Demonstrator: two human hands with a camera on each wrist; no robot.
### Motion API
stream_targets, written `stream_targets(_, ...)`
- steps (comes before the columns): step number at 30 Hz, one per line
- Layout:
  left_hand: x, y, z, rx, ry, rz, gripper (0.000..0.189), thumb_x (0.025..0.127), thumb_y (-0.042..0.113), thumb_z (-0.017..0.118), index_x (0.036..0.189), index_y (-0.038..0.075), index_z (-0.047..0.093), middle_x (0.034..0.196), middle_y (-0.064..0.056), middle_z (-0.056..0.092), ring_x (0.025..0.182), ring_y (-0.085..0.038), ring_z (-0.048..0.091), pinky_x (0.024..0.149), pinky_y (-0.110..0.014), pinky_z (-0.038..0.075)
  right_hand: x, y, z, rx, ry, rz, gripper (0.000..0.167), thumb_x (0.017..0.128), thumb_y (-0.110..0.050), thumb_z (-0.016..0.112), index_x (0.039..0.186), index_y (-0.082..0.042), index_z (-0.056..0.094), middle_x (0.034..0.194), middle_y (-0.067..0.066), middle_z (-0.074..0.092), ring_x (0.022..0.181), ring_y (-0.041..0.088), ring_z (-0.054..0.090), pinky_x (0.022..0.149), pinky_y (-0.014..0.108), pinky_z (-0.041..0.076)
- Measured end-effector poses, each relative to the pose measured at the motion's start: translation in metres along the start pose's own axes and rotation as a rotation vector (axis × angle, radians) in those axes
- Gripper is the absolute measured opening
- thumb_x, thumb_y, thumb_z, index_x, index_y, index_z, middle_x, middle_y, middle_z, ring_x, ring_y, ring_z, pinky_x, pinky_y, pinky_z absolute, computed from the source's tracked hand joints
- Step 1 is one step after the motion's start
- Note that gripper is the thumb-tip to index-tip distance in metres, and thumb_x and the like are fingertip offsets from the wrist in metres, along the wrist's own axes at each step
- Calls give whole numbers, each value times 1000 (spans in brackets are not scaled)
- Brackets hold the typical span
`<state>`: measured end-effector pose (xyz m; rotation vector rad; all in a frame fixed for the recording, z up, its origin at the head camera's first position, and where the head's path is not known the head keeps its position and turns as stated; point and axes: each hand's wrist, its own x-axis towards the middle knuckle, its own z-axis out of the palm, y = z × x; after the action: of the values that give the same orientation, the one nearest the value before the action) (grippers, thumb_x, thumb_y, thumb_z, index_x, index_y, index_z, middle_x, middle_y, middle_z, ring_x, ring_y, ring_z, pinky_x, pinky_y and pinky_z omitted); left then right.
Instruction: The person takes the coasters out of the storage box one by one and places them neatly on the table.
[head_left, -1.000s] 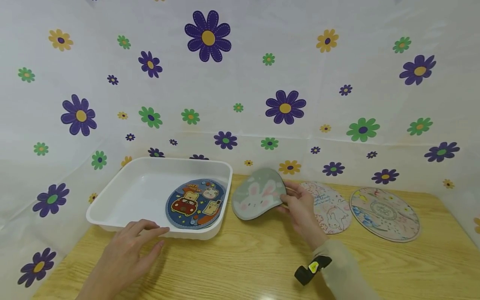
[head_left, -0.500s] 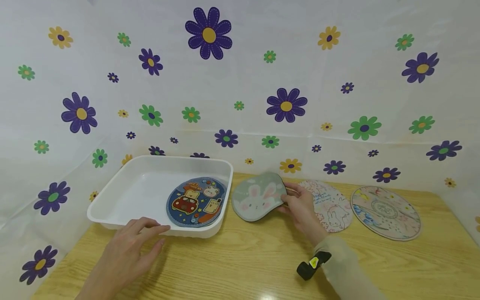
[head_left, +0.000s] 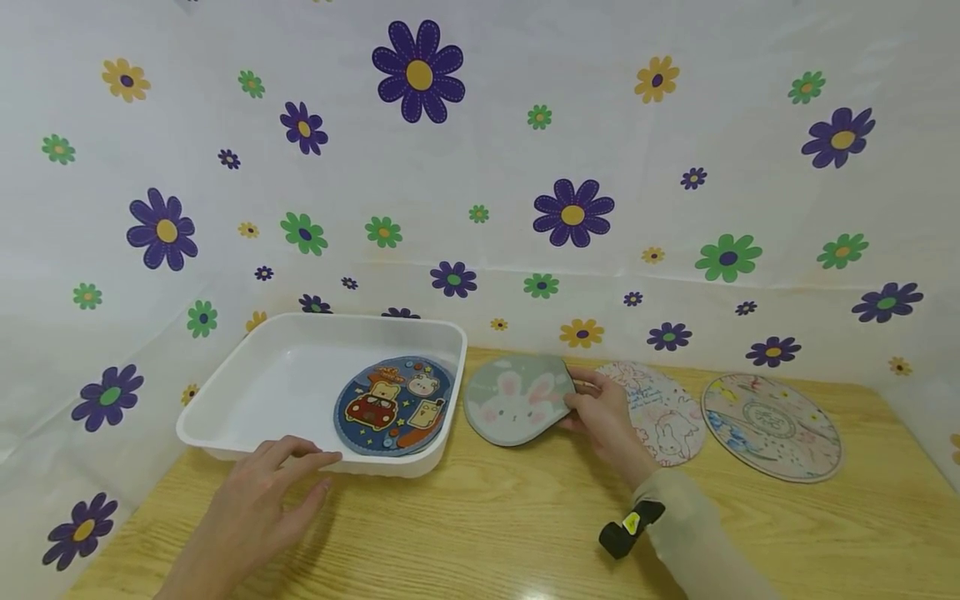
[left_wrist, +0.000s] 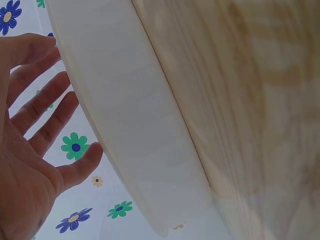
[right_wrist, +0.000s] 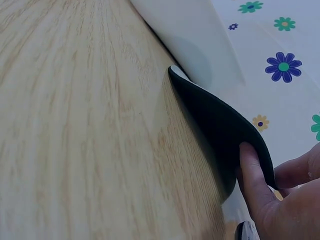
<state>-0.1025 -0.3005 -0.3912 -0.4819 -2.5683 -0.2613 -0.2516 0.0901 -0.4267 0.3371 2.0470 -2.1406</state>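
My right hand [head_left: 606, 425] pinches the right edge of a thin round mouse pad [head_left: 513, 408], grey-green with a white bunny face. That edge is raised and bent, and the pad's black underside [right_wrist: 212, 120] shows in the right wrist view. In the head view, my left hand [head_left: 258, 500] is at the front rim of a white plastic tray [head_left: 288, 408], fingers loosely spread. The left wrist view has its fingertips along the tray's rim, holding nothing. Inside the tray, at its right end, a blue round mouse pad [head_left: 390, 408] with a red car leans on the wall.
Right of the bunny pad, a pink round mouse pad [head_left: 667, 425] with a line-drawn rabbit lies partly behind my right hand. A floral round mouse pad [head_left: 772, 429] is farther right on the wooden table [head_left: 487, 533]. A flower-printed sheet [head_left: 480, 167] hangs behind.
The bunny mouse pad's far edge has sunk a little and its near edge looks less wavy. My right hand keeps its pinch; the left hand has stayed put.
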Motion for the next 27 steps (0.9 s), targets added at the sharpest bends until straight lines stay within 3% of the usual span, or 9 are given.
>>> stream_targets(15, -1, 1, 0, 0, -15, -16, 29, 77, 17, 84, 105, 24, 79, 99, 4, 69, 92, -17, 64, 75, -44, 55, 11, 1, -4, -52, -17, 26, 48, 98, 5, 53, 146, -1, 49, 135, 27, 56, 80, 16, 68, 68, 28, 62)
stream_targets(27, 0, 1, 1, -6, -3, -13, 29, 77, 17, 84, 105, 24, 79, 99, 5, 69, 92, -17, 63, 76, -44, 55, 21, 0, -8, -146, -40, 10, 49, 97, 4, 56, 146, 1, 49, 136, 28, 55, 78, 15, 68, 61, 25, 60)
